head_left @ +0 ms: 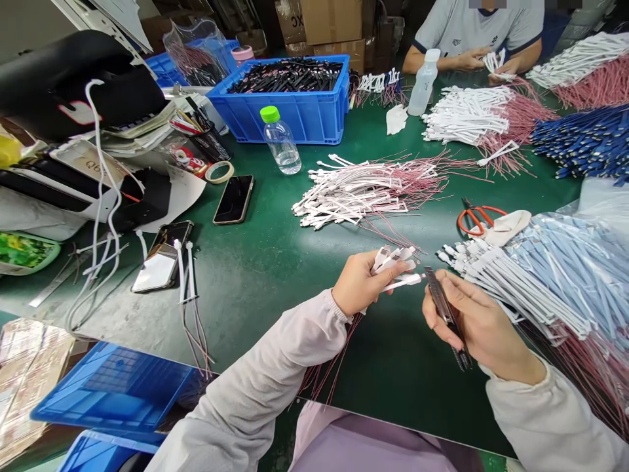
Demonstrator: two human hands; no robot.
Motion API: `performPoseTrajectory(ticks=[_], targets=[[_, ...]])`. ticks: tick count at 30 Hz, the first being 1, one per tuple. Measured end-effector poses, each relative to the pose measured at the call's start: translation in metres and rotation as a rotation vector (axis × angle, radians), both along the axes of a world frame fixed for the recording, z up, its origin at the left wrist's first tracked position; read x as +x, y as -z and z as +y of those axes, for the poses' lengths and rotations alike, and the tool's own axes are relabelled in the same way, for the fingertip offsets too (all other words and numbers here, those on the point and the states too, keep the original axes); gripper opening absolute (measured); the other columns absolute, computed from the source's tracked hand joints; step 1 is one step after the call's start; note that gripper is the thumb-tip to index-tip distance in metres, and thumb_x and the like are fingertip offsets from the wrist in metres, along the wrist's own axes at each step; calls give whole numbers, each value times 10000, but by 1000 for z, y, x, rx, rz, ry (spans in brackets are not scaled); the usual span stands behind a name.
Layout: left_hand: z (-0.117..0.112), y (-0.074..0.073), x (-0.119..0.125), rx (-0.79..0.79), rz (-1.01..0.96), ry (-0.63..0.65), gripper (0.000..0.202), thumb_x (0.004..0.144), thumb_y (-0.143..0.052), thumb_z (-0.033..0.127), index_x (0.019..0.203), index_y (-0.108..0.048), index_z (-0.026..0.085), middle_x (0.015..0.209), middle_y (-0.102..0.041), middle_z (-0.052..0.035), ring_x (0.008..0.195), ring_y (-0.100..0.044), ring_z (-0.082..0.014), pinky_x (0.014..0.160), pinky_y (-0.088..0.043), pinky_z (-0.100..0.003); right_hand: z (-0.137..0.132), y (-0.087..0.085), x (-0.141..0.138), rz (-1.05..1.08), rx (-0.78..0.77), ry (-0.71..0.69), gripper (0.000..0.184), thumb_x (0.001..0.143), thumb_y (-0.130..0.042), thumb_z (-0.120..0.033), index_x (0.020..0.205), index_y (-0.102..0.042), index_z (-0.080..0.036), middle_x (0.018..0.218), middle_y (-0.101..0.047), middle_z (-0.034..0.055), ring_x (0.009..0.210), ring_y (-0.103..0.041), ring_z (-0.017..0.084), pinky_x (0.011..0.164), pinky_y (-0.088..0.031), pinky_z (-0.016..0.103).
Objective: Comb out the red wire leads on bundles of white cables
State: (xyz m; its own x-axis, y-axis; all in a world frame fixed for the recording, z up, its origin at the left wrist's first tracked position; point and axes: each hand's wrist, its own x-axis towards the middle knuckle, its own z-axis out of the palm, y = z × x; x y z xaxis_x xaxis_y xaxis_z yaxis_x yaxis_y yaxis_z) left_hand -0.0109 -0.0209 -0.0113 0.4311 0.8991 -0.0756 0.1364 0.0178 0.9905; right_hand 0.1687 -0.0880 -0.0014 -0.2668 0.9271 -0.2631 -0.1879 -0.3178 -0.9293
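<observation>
White flat cable leads [396, 270] with thin pink wires are what's going on here: a small bunch sits in the left hand [361, 283], held over the green workbench [275, 314] near its edge. Bench is packed! Biggest stuff first: a clear bag of blue-and-white cables [555, 275] lies just beside the right hand, and a blue plastic crate [280, 98] full of black strips [285, 75] sits further up. A loose pile of white leads [368, 190], also trailing pink wires, is mid-bench. Across the table, a co-worker's hands [484, 62] hold a few white connectors [494, 63].

Left-hand fingers [390, 263] are curled and pressed together around the bunch. Right-hand [484, 324] fingers [445, 285] are pinching a slim black tool [442, 311], just beside the leads. Can't tell exactly what kind of tool it is. Also nearby: orange-handled scissors [479, 219], a phone [234, 199] and a roll of masking tape [219, 172].
</observation>
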Motion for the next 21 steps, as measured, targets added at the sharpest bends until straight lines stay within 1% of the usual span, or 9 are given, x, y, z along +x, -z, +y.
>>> performPoseTrajectory(ticks=[3,5,7,10,12,14,16,19,21], targets=[[2,2,2,-96,-77,-41,391,796,-578,506,757,-639,122,511,-529,21,373,-381,-49,400,-276,-205,-1,5,0,-40,74,113,305,961,-388,-480,965,-528,-209,584,-499,-38,375,-344,75,389,-220,236],[4,4,5,-202,-212,-96,389,789,-585,506,781,-621,119,524,-531,25,359,-367,-37,380,-250,-196,-5,10,-6,-231,149,151,330,923,-458,-517,1006,-549,-211,535,-398,-65,401,-329,90,399,-240,237],[5,6,8,-323,-362,-168,378,758,-624,494,748,-585,118,549,-542,21,374,-387,-32,380,-252,-184,-10,14,-15,-527,280,138,365,853,-575,-536,1003,-569,-204,522,-332,-79,424,-333,102,431,-294,244],[4,6,15,-454,-501,-241,337,733,-672,427,700,-561,111,556,-542,17,408,-418,-29,402,-286,-170,-17,16,-33,-912,535,74,482,757,-647,-602,985,-575,-183,659,-480,-24,495,-447,129,505,-377,273],[1,4,18,-481,-560,-266,262,749,-673,350,794,-601,102,574,-555,19,444,-454,-33,444,-336,-162,-19,16,-43,-1053,638,45,529,746,-619,-649,974,-554,-176,815,-571,43,585,-545,175,538,-409,295],[-1,2,21,-487,-601,-304,248,769,-660,270,953,-619,110,623,-582,17,494,-500,-41,500,-386,-163,-20,18,-51,-1150,657,37,514,755,-609,-640,967,-526,-179,880,-607,76,668,-601,227,553,-422,311],[-3,1,23,-490,-618,-353,271,782,-643,210,1035,-613,117,658,-599,13,528,-526,-45,543,-414,-167,-19,19,-55,-1209,617,35,404,792,-610,-543,960,-506,-191,866,-629,72,690,-620,253,552,-419,317],[-2,2,22,-525,-679,-399,254,786,-638,175,1035,-623,126,700,-626,1,572,-558,-57,600,-437,-181,-14,18,-54,-1170,507,26,162,845,-540,-338,935,-492,-211,784,-641,31,630,-617,230,546,-401,307],[1,2,19,-582,-725,-377,177,805,-622,182,968,-644,114,745,-654,-25,617,-584,-73,662,-457,-202,-9,15,-47,-1059,411,30,102,852,-499,-280,935,-496,-220,700,-618,-2,573,-589,200,540,-390,293]])
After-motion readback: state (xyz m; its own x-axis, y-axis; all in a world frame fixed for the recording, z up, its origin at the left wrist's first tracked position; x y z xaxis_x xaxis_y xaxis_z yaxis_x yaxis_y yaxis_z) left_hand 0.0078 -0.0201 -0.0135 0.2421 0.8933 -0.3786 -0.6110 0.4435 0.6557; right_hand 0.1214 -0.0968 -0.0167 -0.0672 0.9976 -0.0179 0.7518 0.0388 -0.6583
